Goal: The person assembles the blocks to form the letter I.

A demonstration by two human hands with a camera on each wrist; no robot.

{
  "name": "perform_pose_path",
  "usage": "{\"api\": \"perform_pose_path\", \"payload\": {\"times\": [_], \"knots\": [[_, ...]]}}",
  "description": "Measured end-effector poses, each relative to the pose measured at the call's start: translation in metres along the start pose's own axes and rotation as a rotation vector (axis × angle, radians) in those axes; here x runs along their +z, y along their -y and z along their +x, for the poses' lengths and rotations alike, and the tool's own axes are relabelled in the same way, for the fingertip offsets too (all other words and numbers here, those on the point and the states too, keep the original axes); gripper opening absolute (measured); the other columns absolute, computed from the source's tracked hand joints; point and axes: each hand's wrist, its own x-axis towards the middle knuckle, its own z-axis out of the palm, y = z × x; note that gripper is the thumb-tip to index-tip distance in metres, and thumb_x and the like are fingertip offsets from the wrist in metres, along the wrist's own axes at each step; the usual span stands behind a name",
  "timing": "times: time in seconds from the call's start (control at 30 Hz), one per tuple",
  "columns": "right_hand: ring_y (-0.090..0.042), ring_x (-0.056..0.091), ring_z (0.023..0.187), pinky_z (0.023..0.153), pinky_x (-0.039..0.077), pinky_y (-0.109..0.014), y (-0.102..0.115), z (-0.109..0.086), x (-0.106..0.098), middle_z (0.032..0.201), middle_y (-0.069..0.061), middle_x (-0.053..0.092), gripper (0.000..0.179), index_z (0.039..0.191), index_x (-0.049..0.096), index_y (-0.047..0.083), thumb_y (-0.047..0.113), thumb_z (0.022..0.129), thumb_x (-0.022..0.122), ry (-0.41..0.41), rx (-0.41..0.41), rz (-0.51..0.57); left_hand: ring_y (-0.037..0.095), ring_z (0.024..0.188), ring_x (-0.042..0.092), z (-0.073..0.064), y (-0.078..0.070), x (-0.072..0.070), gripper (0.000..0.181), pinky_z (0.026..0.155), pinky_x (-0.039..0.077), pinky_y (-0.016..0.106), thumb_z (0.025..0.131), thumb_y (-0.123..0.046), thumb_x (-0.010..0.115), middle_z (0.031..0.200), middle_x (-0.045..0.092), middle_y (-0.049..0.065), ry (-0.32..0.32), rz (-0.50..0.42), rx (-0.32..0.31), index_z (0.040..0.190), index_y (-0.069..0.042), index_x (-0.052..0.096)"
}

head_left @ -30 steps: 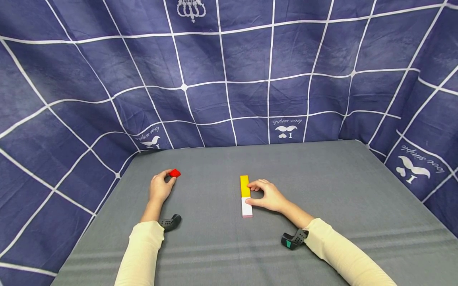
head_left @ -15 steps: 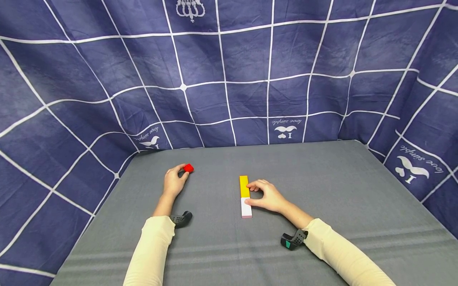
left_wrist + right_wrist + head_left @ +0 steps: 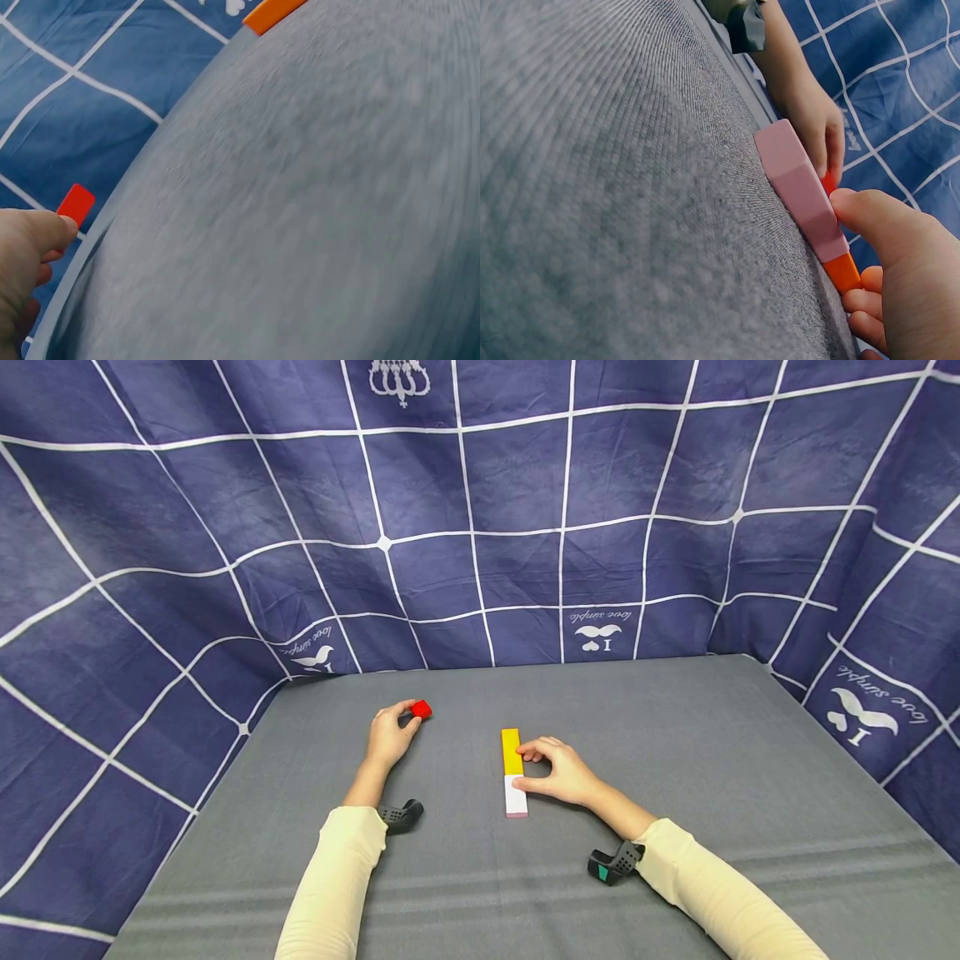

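Note:
In the head view my left hand (image 3: 391, 735) pinches a small red block (image 3: 422, 710) between thumb and fingers, at the left of the grey table. The same red block (image 3: 76, 204) juts past the thumb in the left wrist view. At mid-table a yellow block (image 3: 512, 752) and a pale pink block (image 3: 516, 796) lie end to end in one line, the yellow farther away. My right hand (image 3: 566, 774) rests along their right side, thumb at the pink block, fingertips at the yellow one. In the right wrist view the pink block (image 3: 799, 191) covers much of the yellow block, which looks orange (image 3: 843, 273).
Grey cloth covers the table (image 3: 637, 710). A blue curtain with white grid lines (image 3: 517, 493) hangs behind it and along both sides. Each wrist wears a black camera mount, the left one (image 3: 402, 817) low over the cloth.
My left hand has moved to the right and slightly away from me, carrying the red block nearer to the two lined-up blocks. My right hand and those blocks have stayed put.

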Motion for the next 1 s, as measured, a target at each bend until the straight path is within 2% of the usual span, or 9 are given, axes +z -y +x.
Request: {"api": "perform_pose_path", "payload": {"times": [0.37,0.67,1.0], "knots": [[-0.014,0.056,0.089,0.082,0.047,-0.032,0.0,0.0,-0.001,0.094,0.003,0.062,0.045,0.111,0.069,0.008,0.03,0.074,0.084,-0.008,-0.007,-0.004,0.038,0.114,0.055,0.005,-0.02,0.024,0.035,0.101,0.038,0.047,0.088,-0.01,0.07,0.117,0.067,0.019,0.033,-0.02,0.044,0.122,-0.001,0.066],[-0.014,0.056,0.089,0.082,0.047,-0.031,0.002,0.001,-0.001,0.094,0.002,0.062,0.045,0.111,0.069,0.008,0.03,0.074,0.084,-0.005,-0.002,-0.003,0.037,0.11,0.058,0.008,-0.037,0.041,0.035,0.099,0.04,0.047,0.087,-0.01,0.072,0.113,0.069,0.017,0.059,-0.031,0.106,0.12,0.0,0.067],[-0.013,0.055,0.088,0.082,0.047,-0.031,0.002,0.001,0.0,0.093,0.003,0.062,0.045,0.111,0.069,0.008,0.031,0.075,0.083,0.002,0.015,-0.009,0.035,0.11,0.058,0.011,-0.052,0.06,0.034,0.099,0.039,0.047,0.087,-0.009,0.071,0.114,0.069,0.016,0.102,-0.052,0.129,0.12,-0.001,0.067]]}}
